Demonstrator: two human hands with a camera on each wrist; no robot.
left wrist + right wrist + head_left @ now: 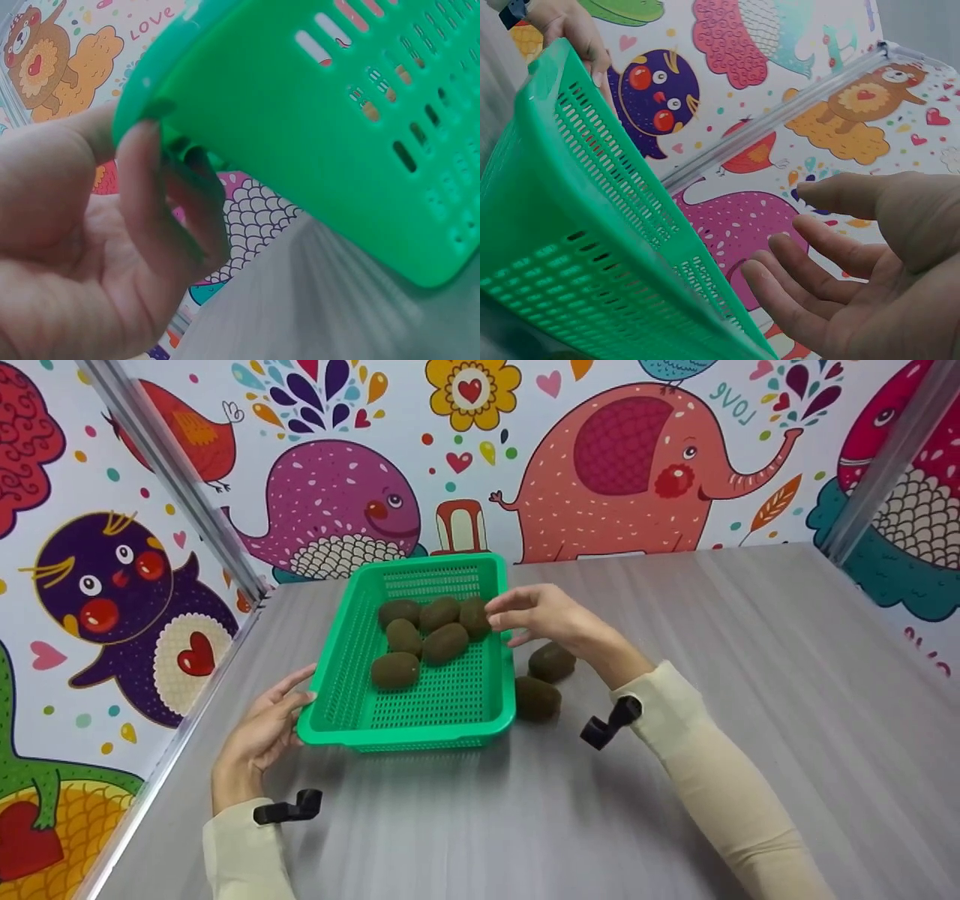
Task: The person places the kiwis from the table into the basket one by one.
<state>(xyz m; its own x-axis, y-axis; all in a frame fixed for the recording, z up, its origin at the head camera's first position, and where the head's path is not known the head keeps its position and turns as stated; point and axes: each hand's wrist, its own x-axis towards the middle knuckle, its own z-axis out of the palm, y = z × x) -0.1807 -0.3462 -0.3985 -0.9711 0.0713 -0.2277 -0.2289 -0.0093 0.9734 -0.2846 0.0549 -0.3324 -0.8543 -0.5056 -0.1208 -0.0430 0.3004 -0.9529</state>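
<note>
On my head view, the largest item is the printed wall panel [487, 480], located beyond both hands and carrying a purple whale, a pink elephant and hearts. The grey table [465, 825] extends below the hands and between them.

The perforated green basket [412, 736] stands on the table between the hands. Its near left corner is at the left hand; its right rim passes just beside the right hand.

A pale right sleeve [720, 780] and a pale left sleeve [244, 851] cover the forearms behind the hands. A black device is mounted at each wrist.

I have the left hand [259, 727] fastened on the basket rim, fingers and thumb bent about the edge, as the left wrist view confirms. I have the right hand [551, 619] at the right rim, fingers apart and slightly bent, grasping nothing; the right wrist view shows a bare palm.

Six kiwis [445, 643] lie inside the basket, to the left of the right hand. In the head view, the rightmost one appears directly behind the right fingertips. Two loose kiwis [553, 662] lie outside the basket, on the near side of the right hand.
</note>
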